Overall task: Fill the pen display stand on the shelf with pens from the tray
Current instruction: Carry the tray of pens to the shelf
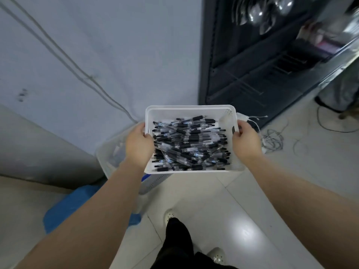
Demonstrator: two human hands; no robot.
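Thumb of the left hand [138, 144] hooked over the left rim of the white tray [186, 110], its tip inside the wall; the remaining fingers curl beneath the tray and are hidden; grasp closed on the rim. Right hand [247, 142] in the mirror position, thumb folded over the right rim beside a dark handle slot, other fingers wrapped round the outside of the wall and mostly out of sight; grasp likewise closed on the tray. Tray held roughly level in the air between both hands, in front of the body and above the tiled floor [242, 200]; a loose heap of black-and-clear pens [190, 144] lies in it, pointing every way. Second white basket [110, 154] below and left of the tray, partly covered by the left forearm; blue sheet [68, 208] on the floor beneath that arm. Dark shelf unit [252, 70] stands ahead and to the right, well apart from the tray, its contents blurred; shiny metal ladles [260, 14] hang at its top. Tangled pale cables [272, 140] on the floor beside the right hand; two light perforated shoes [170, 216] below.
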